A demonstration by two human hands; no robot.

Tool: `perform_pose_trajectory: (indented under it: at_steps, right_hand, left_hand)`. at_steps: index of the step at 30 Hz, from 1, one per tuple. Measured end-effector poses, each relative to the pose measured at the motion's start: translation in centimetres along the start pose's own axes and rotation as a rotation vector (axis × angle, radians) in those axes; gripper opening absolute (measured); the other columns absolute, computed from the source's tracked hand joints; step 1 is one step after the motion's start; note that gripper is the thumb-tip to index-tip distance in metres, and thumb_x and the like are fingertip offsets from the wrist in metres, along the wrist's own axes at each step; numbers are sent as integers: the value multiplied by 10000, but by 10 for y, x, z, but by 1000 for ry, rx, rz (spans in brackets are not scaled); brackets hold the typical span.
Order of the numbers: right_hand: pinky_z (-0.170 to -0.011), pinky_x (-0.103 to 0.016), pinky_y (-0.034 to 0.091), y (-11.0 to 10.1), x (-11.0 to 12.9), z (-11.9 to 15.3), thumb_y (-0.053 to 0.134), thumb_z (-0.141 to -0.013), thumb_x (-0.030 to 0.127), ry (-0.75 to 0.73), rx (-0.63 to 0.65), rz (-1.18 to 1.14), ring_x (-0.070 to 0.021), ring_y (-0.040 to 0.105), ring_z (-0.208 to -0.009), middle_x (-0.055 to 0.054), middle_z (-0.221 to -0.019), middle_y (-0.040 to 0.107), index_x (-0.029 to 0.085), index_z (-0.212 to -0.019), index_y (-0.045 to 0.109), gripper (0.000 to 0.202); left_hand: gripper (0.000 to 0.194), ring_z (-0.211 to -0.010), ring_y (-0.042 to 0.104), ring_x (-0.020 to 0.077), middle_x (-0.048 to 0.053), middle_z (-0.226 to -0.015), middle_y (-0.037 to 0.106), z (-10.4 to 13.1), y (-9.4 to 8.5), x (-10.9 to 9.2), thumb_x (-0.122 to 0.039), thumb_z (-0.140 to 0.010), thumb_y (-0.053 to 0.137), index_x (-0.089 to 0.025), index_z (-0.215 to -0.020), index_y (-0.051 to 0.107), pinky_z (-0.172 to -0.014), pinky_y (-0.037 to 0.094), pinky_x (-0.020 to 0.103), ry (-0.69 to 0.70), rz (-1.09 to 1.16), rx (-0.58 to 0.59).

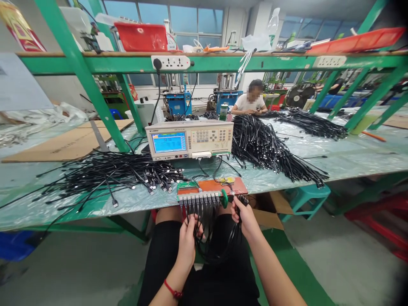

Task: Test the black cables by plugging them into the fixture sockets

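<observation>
At the table's front edge a test board (204, 185), orange with green parts, carries a row of sockets (199, 198). Several black USB cables (207, 216) are plugged side by side along that row and loop down over my lap. My left hand (188, 236) is closed around some of these hanging cables, just below the plugs. My right hand (244, 214) grips a bunch of black cable ends (242, 199) at the board's right end, beside a round green piece (225, 198). Its fingertips partly hide the ends.
Behind the board stands a tester (207, 135) with a lit blue screen, wired to it. Loose cable piles lie left (105, 174) and right (261, 144). A green shelf frame (127, 63) spans above. Across the table sits another person (250, 102). A teal stool (307, 195) stands at right.
</observation>
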State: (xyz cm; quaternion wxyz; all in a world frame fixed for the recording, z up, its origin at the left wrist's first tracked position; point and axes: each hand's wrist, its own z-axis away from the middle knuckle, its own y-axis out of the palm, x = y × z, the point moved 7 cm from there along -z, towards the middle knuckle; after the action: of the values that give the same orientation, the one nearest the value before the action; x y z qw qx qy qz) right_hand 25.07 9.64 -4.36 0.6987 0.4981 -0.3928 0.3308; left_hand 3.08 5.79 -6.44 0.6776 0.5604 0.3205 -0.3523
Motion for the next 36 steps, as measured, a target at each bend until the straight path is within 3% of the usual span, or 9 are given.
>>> perform_pose_trajectory:
  at_steps: [4, 9, 13, 16, 22, 26, 30, 33, 36]
  right_hand:
    - [-329, -139, 182, -3, 0, 6, 841, -643, 622, -13, -10, 23, -22, 267, -341, 53, -442, 459, 165, -668, 536, 550]
    - [-307, -174, 177, 1, -11, 26, 783, -680, 704, -28, 59, 183, -27, 251, -323, 14, -487, 527, 156, -655, 576, 587]
    - [-339, -177, 199, 36, -22, 37, 701, -799, 682, -19, 248, 343, -54, 252, -320, 96, -374, 329, 127, -841, 699, 557]
    - [-345, -172, 197, 68, -26, 34, 707, -797, 668, 9, 367, 315, -46, 244, -326, 108, -381, 305, 120, -836, 694, 550]
    - [-299, -166, 174, 83, -26, 30, 771, -676, 714, 40, 248, 197, 3, 231, -327, 31, -595, 541, 146, -707, 576, 602]
    - [-306, -154, 168, 83, -27, 48, 776, -680, 701, 92, 252, 175, 6, 251, -331, 29, -621, 546, 145, -706, 565, 595]
    - [-310, -161, 167, 81, -28, 67, 751, -708, 713, 111, 270, 224, 1, 256, -336, 33, -619, 528, 143, -709, 575, 596]
    - [-311, -181, 169, 82, -23, 74, 720, -708, 759, 77, 298, 285, -8, 226, -331, 54, -564, 466, 148, -689, 570, 629]
    - [-342, -188, 217, 93, -5, 82, 680, -758, 759, 5, 370, 353, -40, 286, -368, 65, -514, 406, 155, -676, 570, 620]
  left_hand:
    - [472, -471, 398, 88, -65, -557, 457, -2, 2, 5, -594, -832, 721, -140, -939, 646, -405, 443, 194, -46, -7, 25]
    - [482, -453, 365, 80, -72, -566, 410, -5, 5, 6, -619, -782, 752, -164, -803, 595, -358, 428, 190, -57, -43, 42]
    - [545, -463, 411, 84, -52, -604, 437, -4, 8, 1, -692, -775, 707, -186, -718, 515, -339, 411, 180, -38, -111, 62]
    - [588, -452, 420, 82, -45, -620, 457, 0, 8, 0, -745, -753, 683, -176, -730, 535, -322, 387, 179, -55, -138, 49]
    - [656, -426, 405, 65, -51, -614, 458, 8, 15, -7, -786, -627, 744, -176, -717, 519, -289, 226, 137, -181, -62, 2]
    - [679, -402, 365, 48, -57, -605, 435, 18, 22, -11, -798, -602, 750, -182, -659, 471, -288, 166, 134, -234, -57, 27]
    - [607, -425, 337, 61, -56, -636, 438, 39, 25, -5, -751, -684, 739, -182, -779, 552, -282, 201, 148, -246, -54, 100]
    - [543, -452, 336, 65, -57, -651, 425, 52, 19, -8, -707, -763, 711, -187, -786, 556, -324, 283, 158, -174, -30, 74]
    - [395, -666, 542, 94, -21, -785, 550, 59, 10, -19, -560, -827, 753, -206, -930, 612, -598, 493, 168, -37, 60, -4]
